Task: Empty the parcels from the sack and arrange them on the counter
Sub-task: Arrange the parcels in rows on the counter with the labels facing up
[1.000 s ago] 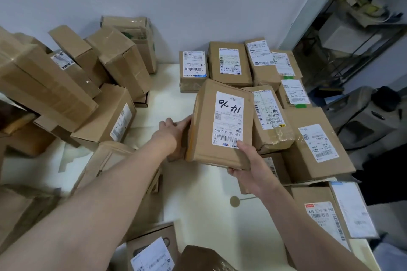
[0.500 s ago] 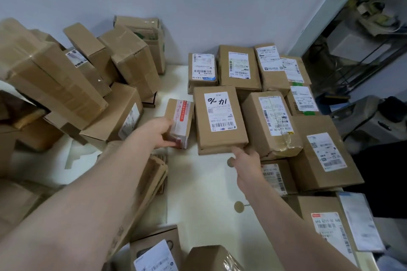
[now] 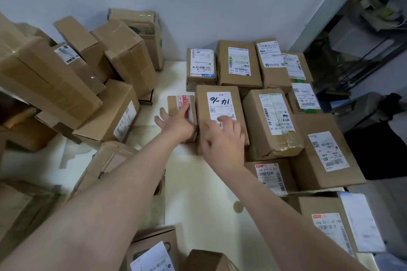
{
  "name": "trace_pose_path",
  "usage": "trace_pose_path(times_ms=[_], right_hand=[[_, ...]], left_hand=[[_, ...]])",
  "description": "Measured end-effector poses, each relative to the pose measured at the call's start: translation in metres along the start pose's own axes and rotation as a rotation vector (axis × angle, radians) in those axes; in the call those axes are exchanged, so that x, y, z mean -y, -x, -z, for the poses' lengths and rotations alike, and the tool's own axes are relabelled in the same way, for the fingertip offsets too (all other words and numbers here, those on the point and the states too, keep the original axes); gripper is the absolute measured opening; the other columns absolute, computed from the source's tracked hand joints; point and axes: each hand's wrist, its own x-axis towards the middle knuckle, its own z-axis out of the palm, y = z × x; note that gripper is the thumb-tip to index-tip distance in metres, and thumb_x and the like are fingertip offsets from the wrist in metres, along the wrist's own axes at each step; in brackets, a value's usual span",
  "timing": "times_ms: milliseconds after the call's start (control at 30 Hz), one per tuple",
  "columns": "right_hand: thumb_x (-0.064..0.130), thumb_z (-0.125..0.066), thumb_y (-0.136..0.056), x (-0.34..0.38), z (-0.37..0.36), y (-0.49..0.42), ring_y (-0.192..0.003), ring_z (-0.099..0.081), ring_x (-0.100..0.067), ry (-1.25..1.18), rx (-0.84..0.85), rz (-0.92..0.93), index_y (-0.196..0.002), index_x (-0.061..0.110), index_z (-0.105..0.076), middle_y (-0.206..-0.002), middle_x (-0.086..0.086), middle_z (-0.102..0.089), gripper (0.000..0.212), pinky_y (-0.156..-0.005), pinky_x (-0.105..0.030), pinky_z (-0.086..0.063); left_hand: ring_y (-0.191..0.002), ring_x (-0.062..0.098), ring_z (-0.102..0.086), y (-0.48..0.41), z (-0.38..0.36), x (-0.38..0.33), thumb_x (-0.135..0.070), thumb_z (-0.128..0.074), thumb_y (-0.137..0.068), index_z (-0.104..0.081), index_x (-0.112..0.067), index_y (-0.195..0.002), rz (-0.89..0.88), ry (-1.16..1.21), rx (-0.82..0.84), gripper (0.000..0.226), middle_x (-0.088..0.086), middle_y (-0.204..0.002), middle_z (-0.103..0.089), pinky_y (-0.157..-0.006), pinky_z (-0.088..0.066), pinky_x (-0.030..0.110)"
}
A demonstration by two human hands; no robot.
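Over on the left of the counter (image 3: 198, 204), a loose heap of brown boxes (image 3: 66, 77) leans and tumbles against the wall, too overlapped to count exactly. Moving in: the left hand (image 3: 176, 123) lies palm-down on the small parcel (image 3: 179, 105) with the red-printed label, fingers spread flat, pressing rather than gripping. That parcel has come down since half a second ago, when it was tipped up in the fingers; now it sits flat, long axis running away from the camera, touching the left flank of the big parcel (image 3: 218, 103). The big one, marked by hand "14 10", lies label up, long axis also pointing to the wall, writing upside down from here. The right hand (image 3: 224, 138) has moved from its near edge onto its top, fingers loosely open, blurred, resting on the label. Further right, the arranged parcels (image 3: 273, 121) sit in rows, labels up: about nine beyond these two.
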Motion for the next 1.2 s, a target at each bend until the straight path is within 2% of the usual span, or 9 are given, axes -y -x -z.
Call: trace_pose_path(times_ms=[133,333,433,567,633,733,933,1067,1200], right_hand=[[0.054,-0.059,-0.085,-0.006,-0.007,-0.009,-0.145,0.002,-0.041,0.234,0.351,-0.037,-0.144,0.043,-0.019,-0.161,-0.007,0.003,0.072,-0.111,-0.068,-0.007],[0.048,-0.054,-0.090,0.003,-0.010,-0.002,-0.141,-0.004,-0.051,0.309,0.312,-0.234,-0.141,0.025,-0.023,-0.159,-0.020,-0.002,0.064,-0.107,-0.073,-0.013],[0.049,-0.052,-0.089,-0.003,-0.010,0.002,-0.138,-0.015,-0.049,0.350,0.240,-0.246,-0.136,0.020,-0.031,-0.156,-0.020,-0.013,0.059,-0.109,-0.066,-0.019],[0.051,-0.056,-0.085,-0.010,-0.010,0.005,-0.136,-0.023,-0.042,0.335,0.194,-0.223,-0.130,0.018,-0.040,-0.152,-0.018,-0.023,0.058,-0.108,-0.064,-0.023],[0.045,-0.063,-0.081,-0.010,-0.014,0.008,-0.134,-0.031,-0.039,0.303,0.087,-0.186,-0.123,0.015,-0.049,-0.148,-0.018,-0.034,0.054,-0.106,-0.066,-0.025],[0.032,-0.067,-0.076,-0.009,-0.020,0.008,-0.125,-0.043,-0.037,0.211,-0.115,-0.045,-0.116,0.014,-0.058,-0.136,-0.014,-0.048,0.044,-0.105,-0.064,-0.030],[0.025,-0.065,-0.078,0.005,-0.029,-0.006,-0.121,-0.042,-0.035,0.155,0.013,0.079,-0.111,0.019,-0.062,-0.132,-0.008,-0.049,0.034,-0.112,-0.064,-0.019],[0.022,-0.062,-0.080,0.009,-0.031,-0.021,-0.118,-0.042,-0.036,0.203,0.056,0.047,-0.105,0.017,-0.066,-0.131,-0.009,-0.048,0.026,-0.111,-0.062,-0.022],[0.021,-0.061,-0.083,0.019,-0.027,-0.042,-0.111,-0.049,-0.033,0.123,-0.069,0.031,-0.109,0.017,-0.066,-0.121,-0.007,-0.056,0.027,-0.102,-0.054,-0.035]], left_hand=[[-0.144,0.032,0.007,-0.003,0.006,0.005,-0.046,-0.063,-0.079,-0.026,-0.047,-0.146,0.041,-0.102,-0.111,0.076,0.013,-0.157,0.015,-0.109,-0.027,0.061],[-0.144,0.036,-0.004,0.003,0.015,-0.005,-0.053,-0.073,-0.073,-0.012,-0.027,-0.151,0.204,-0.170,-0.118,0.102,0.021,-0.157,-0.001,-0.104,-0.033,0.058],[-0.128,0.036,-0.030,0.007,0.018,0.001,-0.025,-0.066,-0.080,-0.021,-0.030,-0.148,0.272,0.067,-0.176,0.082,0.018,-0.143,-0.030,-0.096,-0.038,0.044],[-0.111,0.037,-0.048,-0.005,0.037,0.022,-0.015,-0.058,-0.077,-0.030,-0.040,-0.142,0.350,0.668,-0.218,0.076,0.013,-0.136,-0.039,-0.089,-0.052,0.046],[-0.103,0.034,-0.059,-0.005,0.052,0.027,-0.004,-0.048,-0.079,-0.040,-0.031,-0.138,0.368,0.944,-0.080,0.065,0.011,-0.127,-0.056,-0.079,-0.056,0.047],[-0.097,0.035,-0.062,0.007,0.065,0.033,0.001,-0.035,-0.084,-0.053,-0.017,-0.119,0.357,1.135,0.112,0.043,0.014,-0.108,-0.064,-0.089,-0.053,0.047],[-0.083,0.022,-0.065,0.003,0.046,0.027,0.011,-0.036,-0.095,-0.058,-0.004,-0.120,0.262,0.893,0.213,0.036,0.012,-0.103,-0.068,-0.083,-0.055,0.034],[-0.099,0.024,-0.069,-0.006,0.033,0.018,0.015,-0.046,-0.089,-0.067,-0.013,-0.114,0.137,0.779,0.289,0.043,0.004,-0.105,-0.073,-0.085,-0.054,0.030],[-0.115,0.022,-0.055,-0.009,0.049,0.006,-0.002,-0.051,-0.088,-0.053,-0.023,-0.135,-0.092,0.431,-0.178,0.051,-0.001,-0.125,-0.059,-0.096,-0.046,0.032]])
